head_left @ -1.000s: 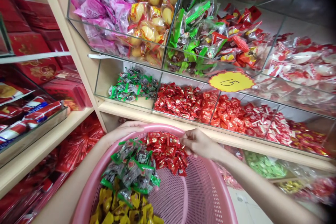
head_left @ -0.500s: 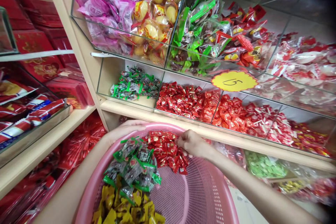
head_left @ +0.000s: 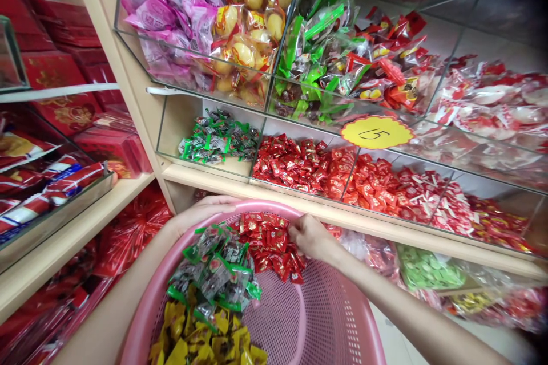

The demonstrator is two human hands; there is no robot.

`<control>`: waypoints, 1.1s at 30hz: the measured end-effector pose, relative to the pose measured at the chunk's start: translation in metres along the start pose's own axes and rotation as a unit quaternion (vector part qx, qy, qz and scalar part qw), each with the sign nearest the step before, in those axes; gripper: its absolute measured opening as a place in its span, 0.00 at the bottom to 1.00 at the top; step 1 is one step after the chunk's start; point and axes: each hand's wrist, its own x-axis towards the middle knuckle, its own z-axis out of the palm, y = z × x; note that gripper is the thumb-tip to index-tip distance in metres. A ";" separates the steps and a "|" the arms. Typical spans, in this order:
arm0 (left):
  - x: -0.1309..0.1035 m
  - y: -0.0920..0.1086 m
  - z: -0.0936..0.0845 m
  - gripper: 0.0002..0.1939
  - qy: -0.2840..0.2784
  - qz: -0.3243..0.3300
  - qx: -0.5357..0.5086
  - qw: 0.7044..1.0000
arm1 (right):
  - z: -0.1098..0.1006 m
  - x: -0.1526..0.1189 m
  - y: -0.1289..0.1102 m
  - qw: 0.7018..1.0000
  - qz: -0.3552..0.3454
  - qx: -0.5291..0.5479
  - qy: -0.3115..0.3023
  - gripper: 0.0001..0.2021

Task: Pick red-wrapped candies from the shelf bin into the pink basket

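A pink plastic basket (head_left: 377, 325) with mesh sides holds wrapped sweets. My left hand (head_left: 209, 208) grips its far left rim, fingers lying along the outer edge. Inside, red-wrapped candies (head_left: 269, 242) are heaped by the far wall. Clear packets with green ends (head_left: 220, 271) lie left of them, and yellow-wrapped candies (head_left: 205, 333) are at the near left. My right hand (head_left: 310, 236) reaches over the far right rim, its curled fingers against the right side of the red candies. What those fingers hold, if anything, is hidden.
Behind the basket, a wooden shelf (head_left: 205, 179) carries clear divided bins with green-ended sweets (head_left: 220, 137) and red candies (head_left: 291, 165). Larger wrapped snacks (head_left: 252, 40) fill bins above, marked by a yellow price tag (head_left: 377, 131). Red boxes (head_left: 64, 85) stand on the left shelves.
The shelves and basket sit very slightly further left in the view. Both hands keep almost the same place, and the sweets in the basket look unchanged.
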 end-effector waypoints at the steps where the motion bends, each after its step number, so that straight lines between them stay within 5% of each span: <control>1: 0.000 0.000 0.000 0.22 -0.001 0.001 -0.001 1.000 | 0.000 0.001 0.000 1.000 0.003 -0.001 0.000 0.13; 6: 0.001 -0.001 -0.003 0.19 0.000 0.010 0.009 1.000 | 0.001 0.002 0.000 1.000 -0.001 -0.026 0.005 0.16; 12: 0.001 0.000 -0.002 0.18 -0.009 0.006 -0.004 1.000 | -0.002 -0.009 -0.003 0.964 -0.097 -0.204 0.138 0.18; 17: -0.002 0.001 0.001 0.19 -0.009 -0.010 -0.024 1.000 | 0.002 -0.020 -0.009 0.925 -0.261 -0.261 0.087 0.08; 21: -0.002 0.000 0.001 0.21 0.001 -0.006 -0.019 1.000 | 0.008 -0.017 -0.014 0.916 -0.252 -0.305 0.064 0.03; 28: 0.002 -0.005 -0.005 0.23 0.003 0.006 -0.008 1.000 | 0.011 -0.015 -0.016 0.918 -0.264 -0.287 0.070 0.05; 33: 0.002 -0.004 -0.004 0.23 -0.018 0.004 -0.028 0.999 | -0.029 0.001 -0.034 0.926 -0.295 -0.166 0.167 0.12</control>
